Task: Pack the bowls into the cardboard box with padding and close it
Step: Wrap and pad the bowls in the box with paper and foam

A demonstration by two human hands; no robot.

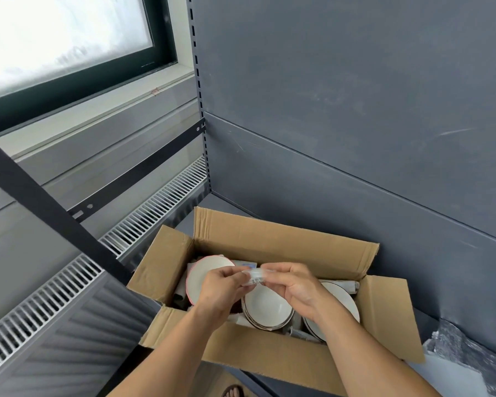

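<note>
An open cardboard box (pixel 269 239) sits on a grey shelf with all its flaps up. Inside stand white bowls: a red-rimmed one (pixel 204 270) at the left, a dark-rimmed one (pixel 265 308) in the middle, another (pixel 341 299) at the right, with grey paper padding (pixel 342 285) between and around them. Above the box, my left hand (pixel 222 287) and my right hand (pixel 294 287) both pinch a small clear plastic roll or wrapper (pixel 255 276) between their fingertips; what it is I cannot tell.
Crumpled bubble wrap (pixel 464 353) lies on the shelf to the right of the box. A grey back panel (pixel 355 110) rises behind it. A black shelf bracket (pixel 55 213) crosses at left above a floor grille (pixel 155 213). A sandalled foot (pixel 234 392) shows below.
</note>
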